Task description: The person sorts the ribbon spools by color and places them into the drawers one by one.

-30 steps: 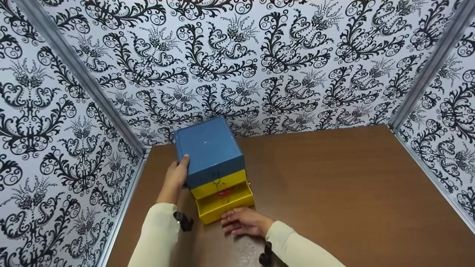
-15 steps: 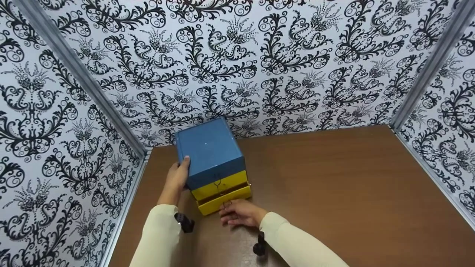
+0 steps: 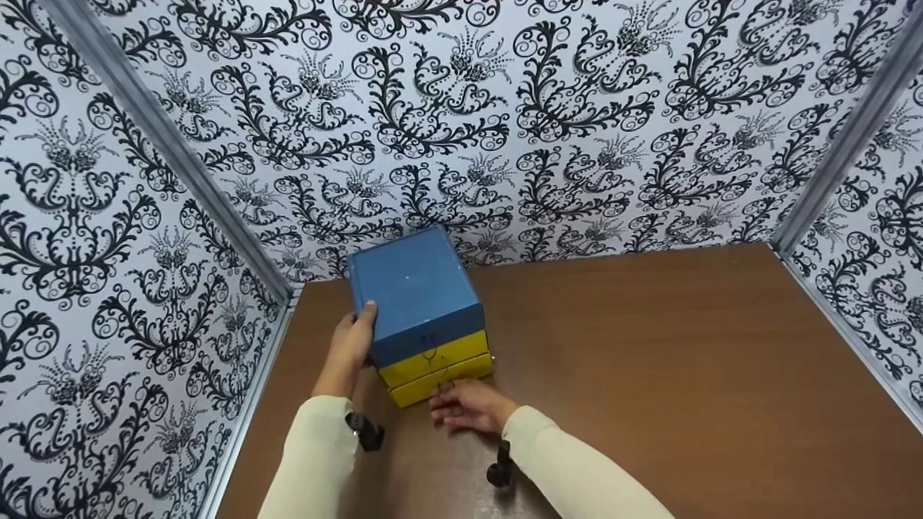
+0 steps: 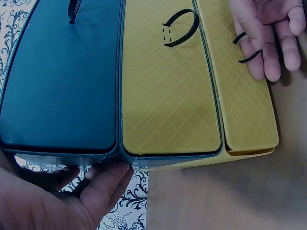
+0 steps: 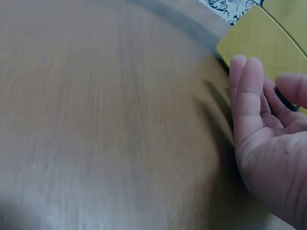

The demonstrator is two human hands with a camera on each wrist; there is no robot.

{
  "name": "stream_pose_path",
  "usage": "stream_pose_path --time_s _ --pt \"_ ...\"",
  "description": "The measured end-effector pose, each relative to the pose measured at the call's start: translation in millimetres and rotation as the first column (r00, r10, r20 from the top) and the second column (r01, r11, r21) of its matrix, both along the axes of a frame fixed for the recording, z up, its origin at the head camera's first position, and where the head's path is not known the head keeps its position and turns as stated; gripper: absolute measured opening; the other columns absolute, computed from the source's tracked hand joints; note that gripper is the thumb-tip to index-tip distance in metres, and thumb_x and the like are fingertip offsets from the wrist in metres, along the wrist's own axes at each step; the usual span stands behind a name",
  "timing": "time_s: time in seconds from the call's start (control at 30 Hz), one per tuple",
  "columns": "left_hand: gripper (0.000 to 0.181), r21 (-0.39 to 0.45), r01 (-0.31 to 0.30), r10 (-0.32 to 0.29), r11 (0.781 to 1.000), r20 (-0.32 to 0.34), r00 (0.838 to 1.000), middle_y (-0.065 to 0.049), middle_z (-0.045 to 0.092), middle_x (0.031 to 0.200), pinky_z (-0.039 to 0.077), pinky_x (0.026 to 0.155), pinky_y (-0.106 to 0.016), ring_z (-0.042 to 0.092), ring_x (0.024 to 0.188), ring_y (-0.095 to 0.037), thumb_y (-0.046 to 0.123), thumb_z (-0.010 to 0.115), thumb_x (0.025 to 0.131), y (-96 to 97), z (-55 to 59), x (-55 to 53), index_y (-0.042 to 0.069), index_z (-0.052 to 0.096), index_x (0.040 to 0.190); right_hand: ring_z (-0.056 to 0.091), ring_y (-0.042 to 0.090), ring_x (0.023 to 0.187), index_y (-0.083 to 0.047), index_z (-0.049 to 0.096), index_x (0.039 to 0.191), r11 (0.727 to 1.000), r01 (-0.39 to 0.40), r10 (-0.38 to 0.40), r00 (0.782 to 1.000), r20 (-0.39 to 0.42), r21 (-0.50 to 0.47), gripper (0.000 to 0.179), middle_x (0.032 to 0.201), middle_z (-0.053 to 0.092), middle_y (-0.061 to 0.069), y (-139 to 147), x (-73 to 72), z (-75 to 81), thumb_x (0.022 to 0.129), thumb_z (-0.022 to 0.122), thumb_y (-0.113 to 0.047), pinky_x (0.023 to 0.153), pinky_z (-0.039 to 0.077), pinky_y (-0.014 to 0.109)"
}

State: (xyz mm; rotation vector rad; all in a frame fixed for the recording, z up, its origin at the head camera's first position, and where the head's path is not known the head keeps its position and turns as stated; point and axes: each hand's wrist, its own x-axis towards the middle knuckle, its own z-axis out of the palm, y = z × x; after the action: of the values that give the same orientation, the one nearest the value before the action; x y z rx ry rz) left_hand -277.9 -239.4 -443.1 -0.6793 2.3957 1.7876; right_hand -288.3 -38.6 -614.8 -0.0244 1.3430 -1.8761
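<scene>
A small drawer unit has a blue top [image 3: 414,281] and blue front, with two yellow drawers below. My left hand [image 3: 352,339] rests against its left side, thumb at the top edge; in the left wrist view the fingers [image 4: 108,184] touch the side. At the bottom yellow drawer [image 4: 249,105], my right hand [image 3: 472,405] pinches the black pull loop [image 4: 250,58] between thumb and index finger, the other fingers extended. That drawer's front stands slightly proud of the one above. The middle yellow drawer [image 4: 168,96] is closed, its black loop [image 4: 194,24] hanging free.
The unit stands at the left of a brown wooden table [image 3: 649,360], its back near the patterned wall [image 3: 577,130]. Another patterned wall [image 3: 94,288] rises at the left. Grey metal strips run along the corners.
The bottom drawer has slid inward from well open to nearly flush, and my right hand has moved forward with it. A red item seen inside earlier is now hidden. The left hand stays put.
</scene>
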Motion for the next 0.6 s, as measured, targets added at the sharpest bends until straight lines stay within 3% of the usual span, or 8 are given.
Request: stream_pose_path --time_s 0.17,0.37,0.5,0.6 --pt "0.077 -0.005 -0.005 0.005 1.0 0.006 1.0 -0.02 0.026 0.145 0.039 0.095 -0.049 0.038 0.124 -0.035 0.058 0.038 0.092 -0.3 -0.5 -2.8 0.006 0.02 0.146 0.064 0.026 0.088 0.0 0.053 0.119 1.0 0.018 -0.017 1.0 -0.009 0.016 0.033 0.11 0.062 0.016 -0.4 3.6 3.0 0.092 0.054 -0.018 0.072 0.053 0.034" --pt "0.076 -0.007 -0.013 0.013 1.0 0.005 1.0 -0.019 0.027 0.145 0.038 0.096 -0.05 0.037 0.124 -0.035 0.056 0.038 0.092 -1.9 -1.1 -7.7 0.005 0.02 0.146 0.064 0.027 0.087 -0.001 0.049 0.123 0.997 0.046 -0.037 0.992 -0.124 0.066 0.043 0.113 0.059 0.018 19.2 11.9 6.5 0.09 0.057 -0.029 0.07 0.053 0.035" --pt "0.073 -0.078 -0.023 0.021 0.997 -0.021 1.0 -0.021 0.031 0.142 0.036 0.097 -0.048 0.038 0.123 -0.035 0.055 0.037 0.093 -1.7 2.0 -8.8 0.003 0.027 0.143 0.064 0.025 0.083 0.002 0.05 0.122 0.991 0.094 -0.069 0.968 -0.242 0.092 0.043 0.112 0.059 0.022 51.7 18.4 13.6 0.09 0.058 -0.025 0.064 0.053 0.031" --pt "0.072 -0.109 -0.055 0.049 0.993 -0.058 0.997 -0.022 0.038 0.138 0.038 0.096 -0.048 0.043 0.119 -0.036 0.056 0.037 0.092 -2.9 4.1 -6.2 0.002 0.035 0.14 0.064 0.022 0.078 0.002 0.054 0.119 0.979 0.144 -0.085 0.931 -0.354 0.143 0.038 0.104 0.061 0.023 79.3 23.1 21.5 0.089 0.059 -0.022 0.06 0.052 0.03"
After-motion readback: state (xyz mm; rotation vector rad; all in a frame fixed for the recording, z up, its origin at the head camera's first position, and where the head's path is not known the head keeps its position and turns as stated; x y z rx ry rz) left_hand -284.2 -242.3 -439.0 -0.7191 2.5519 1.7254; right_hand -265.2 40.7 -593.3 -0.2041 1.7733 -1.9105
